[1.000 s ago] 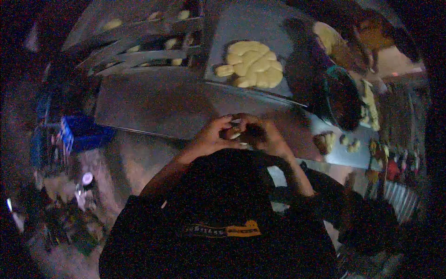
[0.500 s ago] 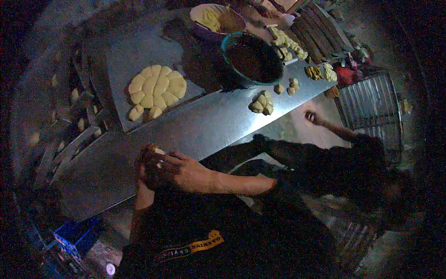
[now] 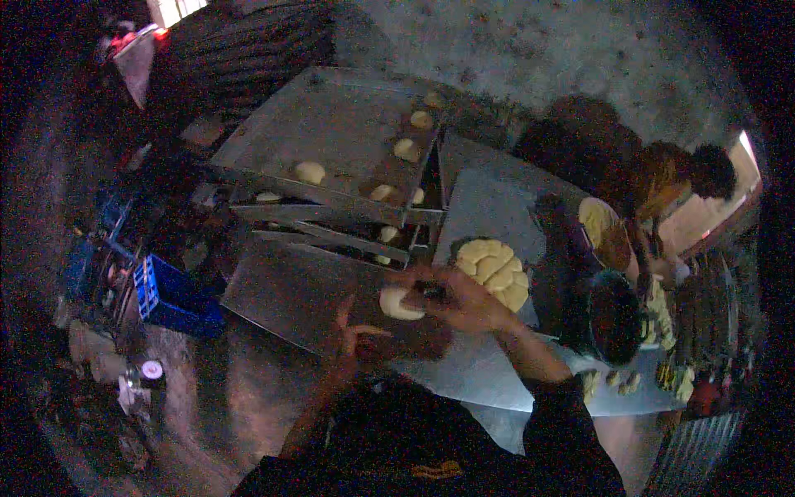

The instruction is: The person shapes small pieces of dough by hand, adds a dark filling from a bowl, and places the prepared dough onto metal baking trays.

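A pale, smooth dough ball (image 3: 396,305) is in the fingers of my right hand (image 3: 464,302), above the bare metal worktop. Just left and below it, my left hand (image 3: 354,341) is held apart with its fingers spread; I see nothing in it. Beyond them stands a stack of metal trays (image 3: 339,108), with several dough pieces (image 3: 310,171) on and between them. To the right, a scored round of dough (image 3: 501,273) lies on a sheet on the metal table (image 3: 484,364).
A dark teal-rimmed bucket (image 3: 613,319) and a purple bowl (image 3: 596,228) stand at the right, with loose dough (image 3: 658,315) nearby. Another person (image 3: 667,178) is beyond them. A blue crate (image 3: 174,306) sits low at the left, beside assorted clutter.
My view has swung from the right back to the stacked trays. My hands, together earlier, have separated: the left is open, and the right now shows the pale dough ball in its fingers.
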`<state>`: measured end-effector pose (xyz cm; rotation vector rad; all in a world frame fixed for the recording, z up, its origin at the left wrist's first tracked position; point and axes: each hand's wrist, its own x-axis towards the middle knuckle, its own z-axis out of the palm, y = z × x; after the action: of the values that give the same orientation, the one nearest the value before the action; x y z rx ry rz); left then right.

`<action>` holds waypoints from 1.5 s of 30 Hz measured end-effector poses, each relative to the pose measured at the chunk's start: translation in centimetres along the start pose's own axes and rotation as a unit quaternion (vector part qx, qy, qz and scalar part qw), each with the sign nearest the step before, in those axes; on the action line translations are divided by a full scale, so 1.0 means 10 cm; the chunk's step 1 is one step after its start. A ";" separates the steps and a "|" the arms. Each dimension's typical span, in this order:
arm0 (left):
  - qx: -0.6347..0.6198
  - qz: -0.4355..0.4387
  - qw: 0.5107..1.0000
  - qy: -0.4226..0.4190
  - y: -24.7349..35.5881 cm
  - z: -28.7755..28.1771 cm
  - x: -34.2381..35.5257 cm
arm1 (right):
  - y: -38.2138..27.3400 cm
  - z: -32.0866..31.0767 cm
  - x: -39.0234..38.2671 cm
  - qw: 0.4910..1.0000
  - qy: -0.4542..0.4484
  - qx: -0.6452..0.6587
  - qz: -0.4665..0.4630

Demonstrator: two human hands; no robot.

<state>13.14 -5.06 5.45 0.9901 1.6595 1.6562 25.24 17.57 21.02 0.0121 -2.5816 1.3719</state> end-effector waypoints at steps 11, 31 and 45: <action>-0.237 -0.091 0.926 0.280 0.02 -0.37 -0.18 | 0.29 -1.03 3.22 0.922 0.280 -0.212 -0.161; -0.268 -0.109 0.922 0.259 -0.12 -0.48 -0.12 | 0.22 -0.71 2.90 0.785 0.054 -0.536 -0.308; 0.000 0.232 0.972 0.041 1.17 0.33 0.74 | -0.19 -0.23 -0.23 0.888 -0.095 -0.429 -0.138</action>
<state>12.91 2.31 17.58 1.4085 1.5572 2.0140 28.12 18.20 23.39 0.3655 -2.9596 0.0676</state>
